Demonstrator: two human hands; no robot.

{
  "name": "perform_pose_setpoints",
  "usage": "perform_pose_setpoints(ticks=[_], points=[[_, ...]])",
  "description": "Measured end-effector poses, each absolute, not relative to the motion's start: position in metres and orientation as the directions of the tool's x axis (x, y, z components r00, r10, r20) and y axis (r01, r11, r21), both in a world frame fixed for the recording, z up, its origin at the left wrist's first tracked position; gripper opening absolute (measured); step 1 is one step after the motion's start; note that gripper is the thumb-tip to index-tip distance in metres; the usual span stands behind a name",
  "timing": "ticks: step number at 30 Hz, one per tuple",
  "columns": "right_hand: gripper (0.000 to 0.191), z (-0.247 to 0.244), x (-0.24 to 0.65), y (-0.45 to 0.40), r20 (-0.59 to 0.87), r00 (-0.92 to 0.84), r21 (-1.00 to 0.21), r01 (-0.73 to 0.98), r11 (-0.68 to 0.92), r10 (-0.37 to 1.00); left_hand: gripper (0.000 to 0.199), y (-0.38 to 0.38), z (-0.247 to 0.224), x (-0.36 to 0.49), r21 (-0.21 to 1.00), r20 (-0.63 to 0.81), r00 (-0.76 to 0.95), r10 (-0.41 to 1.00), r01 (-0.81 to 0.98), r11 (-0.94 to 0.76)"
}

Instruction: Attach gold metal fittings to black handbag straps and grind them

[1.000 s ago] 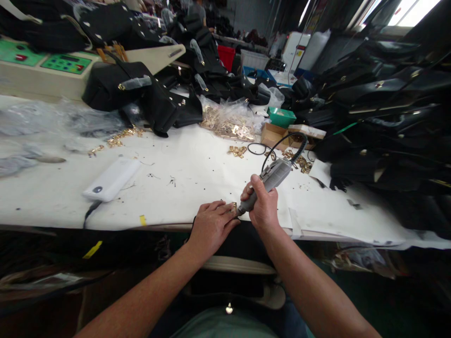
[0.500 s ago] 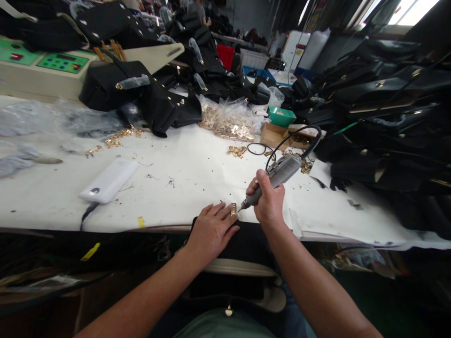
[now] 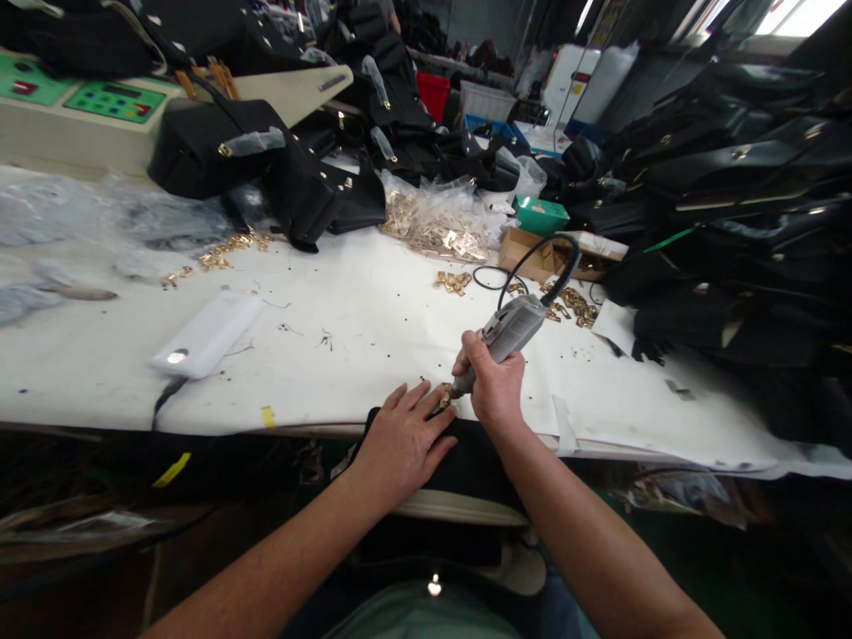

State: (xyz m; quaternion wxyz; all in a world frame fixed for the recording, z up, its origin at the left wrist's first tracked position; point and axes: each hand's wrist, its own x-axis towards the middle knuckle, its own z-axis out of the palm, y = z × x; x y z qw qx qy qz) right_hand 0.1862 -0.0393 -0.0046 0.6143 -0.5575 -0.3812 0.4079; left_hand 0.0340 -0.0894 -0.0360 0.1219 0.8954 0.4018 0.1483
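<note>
My right hand [image 3: 496,377] is wrapped round a grey electric screwdriver [image 3: 512,327], tilted down to the left, with a black cable looping from its back end. Its tip meets a small gold metal fitting [image 3: 445,397] at the table's front edge. Fingers spread, my left hand [image 3: 404,437] lies flat on a black bag [image 3: 459,457], its fingertips against the fitting. The bag hangs over the table edge toward my lap, and my hands and forearms cover part of it.
On the white table [image 3: 346,328] lie a white power bank [image 3: 209,335] with a cable, loose gold fittings [image 3: 453,282] and a plastic bag of gold parts [image 3: 445,232]. Cardboard boxes [image 3: 525,251] and a green box [image 3: 540,214] stand behind. Black bags [image 3: 745,213] are piled at the right.
My right hand and the screwdriver have moved left and slightly down, bringing the tip onto the gold fitting. My left hand stays nearly in place. The view has shifted slightly.
</note>
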Motion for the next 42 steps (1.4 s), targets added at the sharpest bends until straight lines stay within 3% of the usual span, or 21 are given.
perform_pose_setpoints(ticks=[12, 25, 28, 31, 34, 36, 39, 40, 42], points=[[0.028, 0.004, 0.175, -0.040, 0.096, 0.099, -0.976, 0.204, 0.074, 0.990, 0.033, -0.090, -0.031, 0.036, 0.370, 0.141, 0.613, 0.777, 0.695, -0.616], [0.040, 0.009, 0.182, -0.036, 0.000, 0.108, -0.997, 0.073, -0.008, 0.994, 0.035, -0.091, -0.030, 0.034, 0.328, 0.186, 0.617, 0.765, 0.695, -0.640], [0.046, 0.018, 0.191, -0.040, 0.045, 0.045, -0.999, 0.003, 0.045, 0.998, 0.034, -0.091, -0.031, 0.032, 0.318, 0.197, 0.619, 0.760, 0.693, -0.647], [0.049, 0.035, 0.202, -0.041, 0.121, 0.170, -0.991, -0.031, 0.128, 0.978, 0.033, -0.092, -0.032, 0.031, 0.323, 0.226, 0.620, 0.752, 0.680, -0.658], [0.047, 0.046, 0.218, -0.034, 0.171, 0.289, -0.982, 0.131, 0.138, 0.942, 0.034, -0.093, -0.031, 0.031, 0.328, 0.237, 0.612, 0.754, 0.680, -0.656], [0.044, 0.043, 0.234, -0.030, 0.207, 0.229, -0.919, 0.379, 0.109, 0.951, 0.040, -0.094, -0.027, 0.032, 0.314, 0.224, 0.598, 0.769, 0.703, -0.638], [0.037, 0.025, 0.258, -0.030, 0.095, 0.026, -0.618, 0.785, 0.039, 0.995, 0.048, -0.097, -0.021, 0.031, 0.264, 0.200, 0.538, 0.819, 0.775, -0.574], [0.033, 0.017, 0.264, -0.032, 0.018, -0.022, -0.508, 0.861, 0.027, 1.000, 0.047, -0.097, -0.020, 0.031, 0.247, 0.185, 0.508, 0.841, 0.804, -0.540], [0.031, 0.003, 0.271, -0.037, -0.024, -0.051, -0.447, 0.894, 0.035, 0.998, 0.047, -0.096, -0.019, 0.029, 0.243, 0.125, 0.433, 0.893, 0.859, -0.450]])
